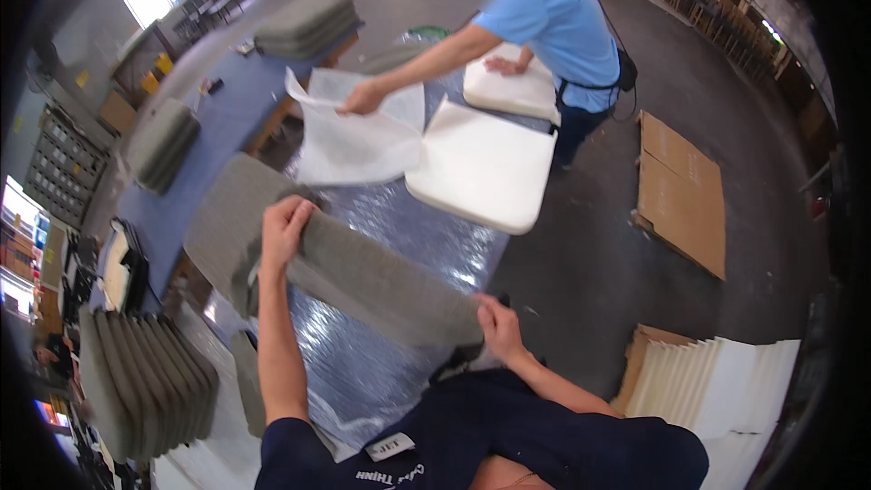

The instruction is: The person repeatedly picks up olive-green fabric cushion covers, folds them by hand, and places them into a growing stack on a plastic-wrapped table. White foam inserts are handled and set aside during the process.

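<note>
Right now the person holds a grey cushion cover [363,277] stretched between both hands above the table. The left hand [286,227] is clamped on the cover's upper left end, fingers curled over the fabric edge, while the right hand [497,327] pinches the lower right corner — so the cover runs as a slanted band from one fist to the other, the hands well apart. Part of the grey cloth hangs down and spreads to the left of the left hand.

Under it lies the table [408,227], covered with shiny silver bubble-type sheeting. Farther along the same table rest two white foam cushions [481,168], one just beyond the other. A co-worker in a light blue shirt [553,14] stands at the far side, one hand on the farther foam pad, the other holding a clear plastic bag [354,141] over the table.

Around the room — stacks of grey cushions [145,381] stand at the left and more lie on a blue-topped bench [222,113]. Flat cardboard sheets [680,191] lie on the dark floor at the right, with a pile of white folded sheets [717,381] nearer by.
</note>
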`<state>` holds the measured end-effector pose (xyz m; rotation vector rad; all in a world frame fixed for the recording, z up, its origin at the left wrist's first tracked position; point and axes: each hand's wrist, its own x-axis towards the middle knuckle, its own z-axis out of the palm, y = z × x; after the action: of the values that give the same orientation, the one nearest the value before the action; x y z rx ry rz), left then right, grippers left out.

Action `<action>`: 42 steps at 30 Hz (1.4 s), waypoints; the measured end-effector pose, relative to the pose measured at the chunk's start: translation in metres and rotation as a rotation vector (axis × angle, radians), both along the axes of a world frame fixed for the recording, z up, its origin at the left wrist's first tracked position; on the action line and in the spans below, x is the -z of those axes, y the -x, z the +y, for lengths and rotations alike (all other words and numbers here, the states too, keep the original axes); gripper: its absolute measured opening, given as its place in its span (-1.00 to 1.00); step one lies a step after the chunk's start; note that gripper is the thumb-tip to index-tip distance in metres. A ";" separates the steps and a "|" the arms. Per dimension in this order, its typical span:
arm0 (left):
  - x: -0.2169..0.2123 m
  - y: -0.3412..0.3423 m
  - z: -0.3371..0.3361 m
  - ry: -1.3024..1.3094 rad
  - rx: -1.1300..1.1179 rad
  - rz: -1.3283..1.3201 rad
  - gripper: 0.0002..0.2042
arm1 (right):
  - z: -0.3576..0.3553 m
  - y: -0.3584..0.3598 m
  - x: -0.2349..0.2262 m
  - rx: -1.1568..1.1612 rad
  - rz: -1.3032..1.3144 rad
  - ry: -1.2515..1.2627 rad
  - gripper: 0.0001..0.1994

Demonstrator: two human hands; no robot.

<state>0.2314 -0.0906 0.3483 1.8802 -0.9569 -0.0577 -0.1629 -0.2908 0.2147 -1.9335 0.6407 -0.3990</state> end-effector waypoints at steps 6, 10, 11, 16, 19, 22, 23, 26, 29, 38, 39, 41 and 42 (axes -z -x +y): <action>-0.024 0.087 -0.020 -0.096 -0.278 -0.315 -0.58 | -0.014 0.006 0.054 0.665 -0.303 -0.766 -0.63; -0.047 0.131 0.047 0.080 -0.442 -0.170 -0.51 | -0.032 -0.018 0.005 0.567 -0.430 -0.681 -0.57; -0.046 0.136 0.080 0.153 -0.488 -0.147 -0.49 | -0.036 -0.027 -0.022 0.469 -0.439 -0.593 -0.54; 0.012 0.197 0.127 0.557 -0.823 0.033 -0.47 | -0.069 -0.086 -0.062 0.097 -0.336 -0.140 -0.55; 0.084 0.219 0.127 0.152 -0.853 -0.127 -0.73 | -0.059 -0.110 -0.057 -0.151 -0.143 0.319 -0.68; 0.056 0.251 0.086 -0.430 -0.759 -0.396 -0.68 | -0.029 -0.116 -0.072 -0.304 -0.391 0.536 -0.81; 0.045 0.253 0.080 -0.406 -0.613 -0.369 -0.62 | -0.018 -0.118 -0.080 -0.349 -0.464 0.726 -0.83; 0.056 0.268 0.047 -0.396 -0.368 -0.409 -0.49 | -0.010 -0.118 -0.072 -0.484 -0.460 0.836 -0.80; 0.063 0.266 0.025 -0.422 -0.341 -0.495 -0.39 | -0.014 -0.106 -0.080 -0.644 -0.411 0.846 -0.67; 0.045 0.224 0.009 -0.403 -0.229 -0.373 -0.45 | 0.005 -0.115 -0.107 -0.718 -0.035 0.870 -0.41; 0.044 0.219 0.008 -0.451 -0.191 -0.331 -0.46 | 0.005 -0.121 -0.106 -0.721 0.023 0.843 -0.45; 0.039 0.210 0.006 -0.539 -0.112 -0.233 -0.48 | 0.003 -0.136 -0.119 -0.798 0.255 0.830 -0.45; 0.036 0.205 0.004 -0.610 -0.095 -0.174 -0.48 | 0.003 -0.146 -0.125 -0.874 0.340 0.847 -0.46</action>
<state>0.0261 -0.0863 0.3124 2.5225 -1.0412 -0.1439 -0.0171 -0.2879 0.3398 -2.8775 -0.2868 0.2815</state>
